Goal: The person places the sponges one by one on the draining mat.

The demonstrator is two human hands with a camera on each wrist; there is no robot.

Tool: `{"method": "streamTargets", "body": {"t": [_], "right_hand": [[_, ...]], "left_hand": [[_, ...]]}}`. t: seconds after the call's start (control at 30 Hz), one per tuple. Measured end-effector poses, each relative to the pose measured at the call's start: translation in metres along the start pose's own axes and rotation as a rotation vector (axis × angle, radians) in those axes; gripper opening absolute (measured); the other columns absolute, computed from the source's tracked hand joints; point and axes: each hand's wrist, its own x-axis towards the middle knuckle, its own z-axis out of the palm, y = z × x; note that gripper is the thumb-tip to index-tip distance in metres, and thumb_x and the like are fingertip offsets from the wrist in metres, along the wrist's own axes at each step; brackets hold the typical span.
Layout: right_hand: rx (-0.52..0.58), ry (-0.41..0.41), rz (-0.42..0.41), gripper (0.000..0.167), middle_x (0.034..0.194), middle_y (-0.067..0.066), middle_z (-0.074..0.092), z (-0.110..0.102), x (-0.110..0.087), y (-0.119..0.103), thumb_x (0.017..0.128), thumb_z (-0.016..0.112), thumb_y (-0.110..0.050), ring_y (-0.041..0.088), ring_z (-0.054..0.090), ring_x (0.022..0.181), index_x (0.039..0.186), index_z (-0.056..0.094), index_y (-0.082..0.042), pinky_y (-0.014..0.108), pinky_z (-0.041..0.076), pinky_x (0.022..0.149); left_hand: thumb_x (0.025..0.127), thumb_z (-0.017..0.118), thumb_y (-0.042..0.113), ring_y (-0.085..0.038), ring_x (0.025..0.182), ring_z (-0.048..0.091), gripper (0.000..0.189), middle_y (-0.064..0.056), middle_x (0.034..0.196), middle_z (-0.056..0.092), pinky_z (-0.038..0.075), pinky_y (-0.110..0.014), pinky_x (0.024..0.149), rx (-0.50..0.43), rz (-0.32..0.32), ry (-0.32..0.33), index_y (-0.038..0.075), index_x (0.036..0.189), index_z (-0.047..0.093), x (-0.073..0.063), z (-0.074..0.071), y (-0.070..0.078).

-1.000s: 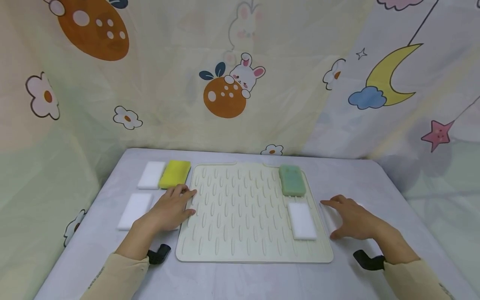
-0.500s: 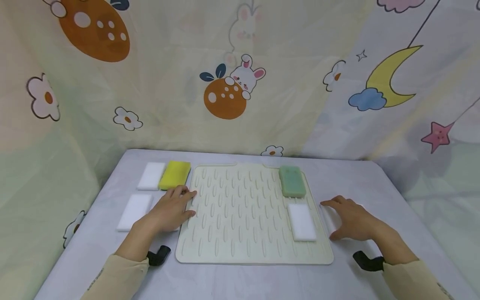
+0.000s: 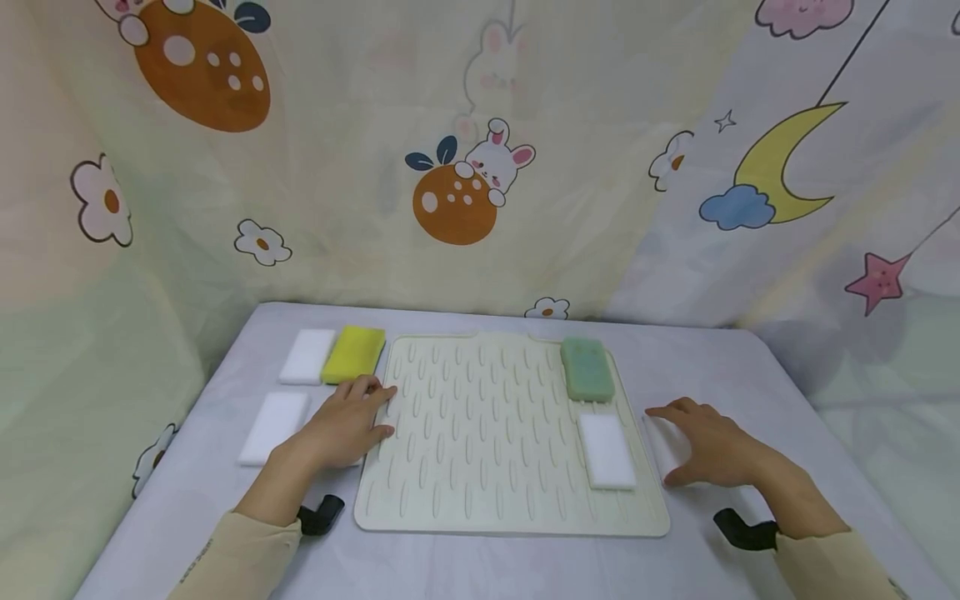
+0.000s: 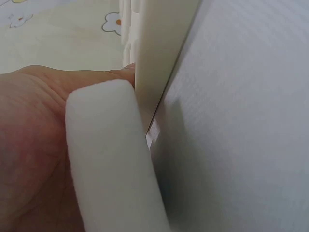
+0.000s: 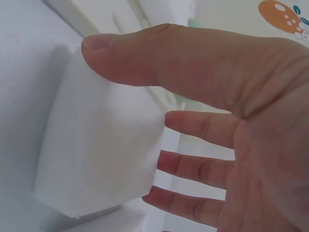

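A cream ridged mat (image 3: pixel 480 442) lies in the middle of the white-covered table. My left hand (image 3: pixel 341 429) rests at its left edge, thumb and fingertips reaching the rim. Close by the palm is a white sponge block (image 4: pixel 111 159), mostly hidden under this hand in the head view. To the right of the mat, my right hand (image 3: pixel 716 442) has its thumb and fingers spread. Another white sponge block (image 5: pixel 101 145) sits between them, with the fingertips right at its side. On the mat's right side are a green sponge (image 3: pixel 587 369) and a white sponge (image 3: pixel 606 452).
Left of the mat lie a yellow sponge (image 3: pixel 354 354) and two white sponges, one far back (image 3: pixel 307 356) and one nearer (image 3: pixel 274 427). A black wrist camera (image 3: pixel 321 516) sits below the left wrist. Behind the table (image 3: pixel 480 567) hangs a printed cloth (image 3: pixel 337 183).
The head view has shifted slightly, so the whole scene appears a little lower and to the right. Both hands and all the sponges keep their places on the table.
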Motion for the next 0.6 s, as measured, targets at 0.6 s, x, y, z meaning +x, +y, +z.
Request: {"method": "streamTargets", "body": {"t": [0.6], "right_hand": [[0.003, 0.044, -0.021, 0.101, 0.149, 0.024, 0.046, -0.013, 0.004, -0.008, 0.068, 0.095, -0.044, 0.050, 0.049, 0.128, 0.152, 0.050, -0.011, 0.069, 0.047, 0.092]], "left_hand": [[0.100, 0.069, 0.028, -0.043, 0.137, 0.038, 0.062, -0.020, 0.150, 0.042, 0.036, -0.058, 0.116, -0.002, 0.014, 0.016, 0.005, 0.154, 0.048, -0.002, -0.001, 0.001]]}}
